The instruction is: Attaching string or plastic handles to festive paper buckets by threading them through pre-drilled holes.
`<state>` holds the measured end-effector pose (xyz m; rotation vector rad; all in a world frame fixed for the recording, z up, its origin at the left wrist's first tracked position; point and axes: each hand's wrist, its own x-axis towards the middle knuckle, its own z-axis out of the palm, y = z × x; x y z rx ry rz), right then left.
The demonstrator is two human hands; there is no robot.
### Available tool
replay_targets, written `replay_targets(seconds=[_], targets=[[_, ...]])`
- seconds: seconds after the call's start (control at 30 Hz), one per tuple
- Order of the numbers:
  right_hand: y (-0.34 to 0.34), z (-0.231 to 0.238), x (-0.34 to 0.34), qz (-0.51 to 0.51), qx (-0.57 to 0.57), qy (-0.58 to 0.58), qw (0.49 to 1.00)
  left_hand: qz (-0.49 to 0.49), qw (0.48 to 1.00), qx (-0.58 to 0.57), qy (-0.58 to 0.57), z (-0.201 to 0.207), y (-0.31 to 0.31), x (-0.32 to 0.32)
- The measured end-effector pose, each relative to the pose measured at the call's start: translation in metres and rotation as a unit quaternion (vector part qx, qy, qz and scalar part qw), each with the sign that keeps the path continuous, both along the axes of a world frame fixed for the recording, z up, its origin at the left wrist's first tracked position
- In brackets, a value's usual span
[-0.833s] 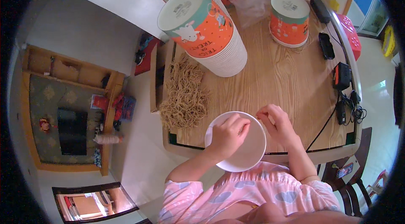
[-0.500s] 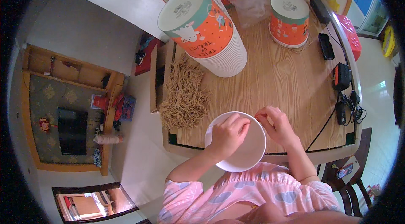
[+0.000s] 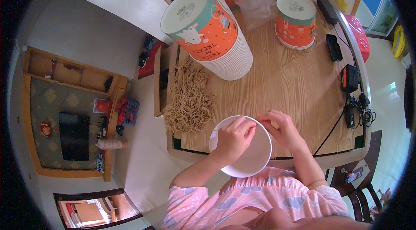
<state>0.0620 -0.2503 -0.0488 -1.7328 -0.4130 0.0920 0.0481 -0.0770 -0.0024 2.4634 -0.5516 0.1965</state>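
Observation:
A white-lined paper bucket (image 3: 255, 160) is tipped with its round mouth toward me, between my body and the table's near edge. My left hand (image 3: 236, 139) reaches over the mouth, thumb and fingers pinched together inside near the far rim; what they hold is hidden. Just outside the far right rim, my right hand (image 3: 281, 130) is closed in a pinch, its fingertips close to the bucket wall. Whatever sits between those fingertips is too small to make out. Left of the bucket, a tangled heap of tan twisted cords (image 3: 188, 97) lies on the table.
A tall nested stack of orange and green printed paper buckets (image 3: 212, 35) leans on the table beyond the cords. More stacks and clear plastic wrap (image 3: 255, 6) stand behind. One short upturned bucket (image 3: 296, 22) is at far right. Black adapters (image 3: 350, 78) and cables line the right edge.
My right hand's fingertips have shifted slightly left along the bucket's far rim. The left hand stays pinched inside the bucket, and the view has moved a little.

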Motion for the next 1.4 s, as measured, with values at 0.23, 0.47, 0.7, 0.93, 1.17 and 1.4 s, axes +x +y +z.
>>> replay_targets(seconds=[0.23, 0.47, 0.7, 0.93, 1.17, 1.4], targets=[[0.001, 0.003, 0.002, 0.001, 0.034, 0.044, 0.998, 0.009, 1.000, -0.007, -0.001, 0.006, -0.001, -0.001], [0.000, 0.017, 0.011, -0.013, -0.016, 0.018, 1.000, -0.008, 0.992, 0.118, -0.030, 0.019, 0.018, 0.016], [0.004, 0.050, 0.062, 0.084, -0.232, -0.210, 0.946, 0.005, 0.996, 0.089, 0.029, 0.020, 0.025, 0.026], [0.016, 0.057, 0.073, 0.154, -0.222, -0.117, 0.956, 0.082, 0.921, -0.298, 0.237, -0.028, 0.027, 0.039], [0.020, 0.064, 0.083, 0.188, -0.241, -0.056, 0.950, 0.009, 0.826, -0.480, 0.296, -0.071, 0.017, 0.051], [0.021, 0.063, 0.096, 0.174, -0.249, 0.070, 0.950, 0.016, 0.768, -0.538, 0.348, -0.079, 0.011, 0.051]])
